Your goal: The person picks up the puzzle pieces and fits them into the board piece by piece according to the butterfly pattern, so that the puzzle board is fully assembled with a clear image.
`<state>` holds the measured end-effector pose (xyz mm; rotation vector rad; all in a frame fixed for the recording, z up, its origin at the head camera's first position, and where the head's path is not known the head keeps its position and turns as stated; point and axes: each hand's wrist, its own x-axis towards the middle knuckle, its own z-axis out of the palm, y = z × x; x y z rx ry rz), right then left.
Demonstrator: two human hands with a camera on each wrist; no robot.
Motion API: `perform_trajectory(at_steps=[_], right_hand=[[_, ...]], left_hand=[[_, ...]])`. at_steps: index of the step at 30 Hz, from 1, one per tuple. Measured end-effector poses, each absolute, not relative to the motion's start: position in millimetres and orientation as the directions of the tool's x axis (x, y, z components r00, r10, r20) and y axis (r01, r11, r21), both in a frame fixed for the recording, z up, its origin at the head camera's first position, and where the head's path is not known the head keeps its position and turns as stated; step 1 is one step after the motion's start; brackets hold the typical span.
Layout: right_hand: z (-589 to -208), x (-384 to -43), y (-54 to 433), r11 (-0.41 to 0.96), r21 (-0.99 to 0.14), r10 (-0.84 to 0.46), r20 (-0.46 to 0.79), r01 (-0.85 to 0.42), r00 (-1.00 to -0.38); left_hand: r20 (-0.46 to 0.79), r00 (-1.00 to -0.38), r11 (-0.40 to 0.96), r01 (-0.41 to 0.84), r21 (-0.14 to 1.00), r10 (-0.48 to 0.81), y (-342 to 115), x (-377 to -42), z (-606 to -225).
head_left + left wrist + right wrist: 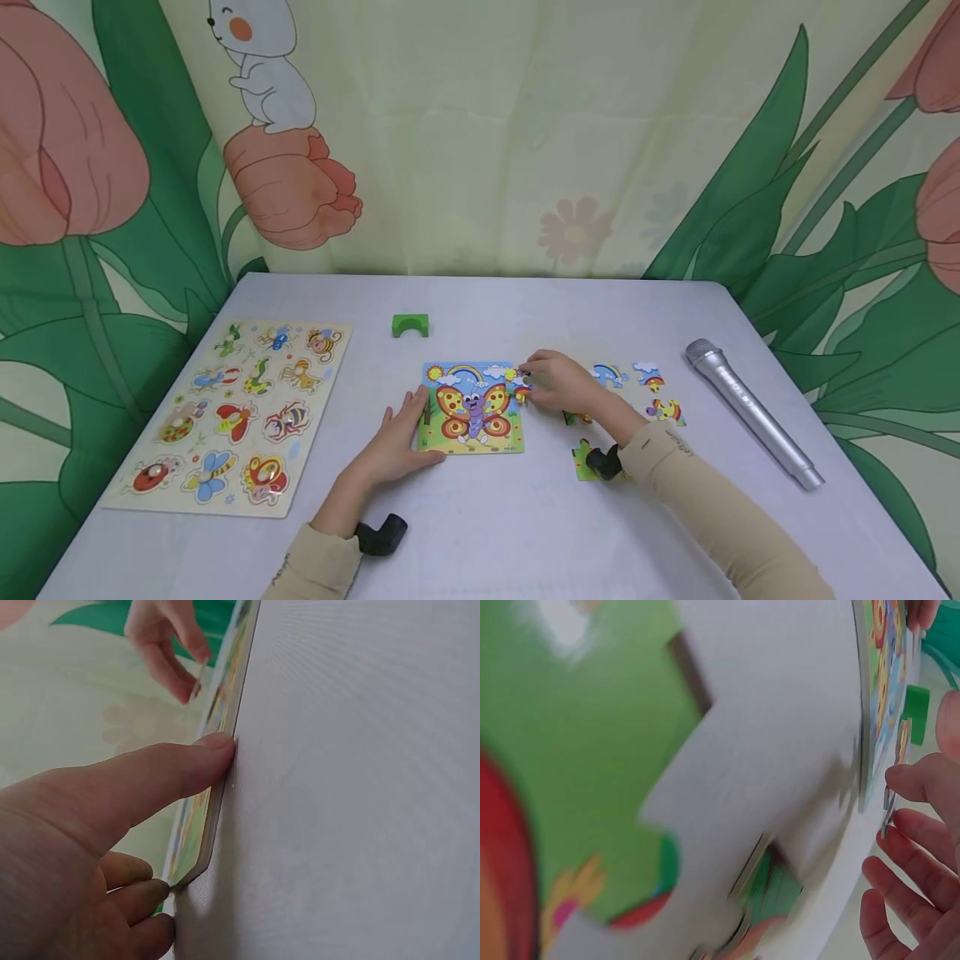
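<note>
A square butterfly puzzle board (472,442) lies on the table in the head view. My left hand (393,437) rests against its near left corner, thumb along the front edge and fingers beside the left edge. Its thumb (180,769) is straight in the left wrist view. At the board's right edge, my right hand (562,383) pinches a small jigsaw piece (520,392) between thumb and fingertips, and the piece (904,742) shows edge-on in the right wrist view. A green jigsaw piece (581,462) lies below the right wrist, partly covered by the black wrist camera.
More loose pieces, among them a rainbow piece (609,375) and a yellow piece (663,410), lie to the right. A silver microphone (753,412) is at far right. A green arch block (410,324) stands behind the board. An insect puzzle board (240,442) covers the left side.
</note>
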<state>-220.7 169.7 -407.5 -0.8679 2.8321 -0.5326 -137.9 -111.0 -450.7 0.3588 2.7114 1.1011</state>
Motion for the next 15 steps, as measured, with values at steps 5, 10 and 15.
perform_trajectory(at_steps=[5, 10, 15], right_hand=[[-410, -224, 153, 0.731, -0.32, -0.627, 0.033, -0.603, -0.778], [-414, -228, 134, 0.741, -0.281, -0.633, 0.009, -0.609, -0.774], [-417, -229, 118, 0.752, -0.292, -0.628, -0.044, -0.591, -0.777]], left_hand=[[-0.085, -0.951, 0.693, 0.153, 0.704, 0.297, -112, -138, -450], [-0.09, -0.953, 0.688, 0.143, 0.711, 0.291, -111, -138, -449], [-0.099, -0.95, 0.693, 0.142, 0.707, 0.295, -112, -138, -450]])
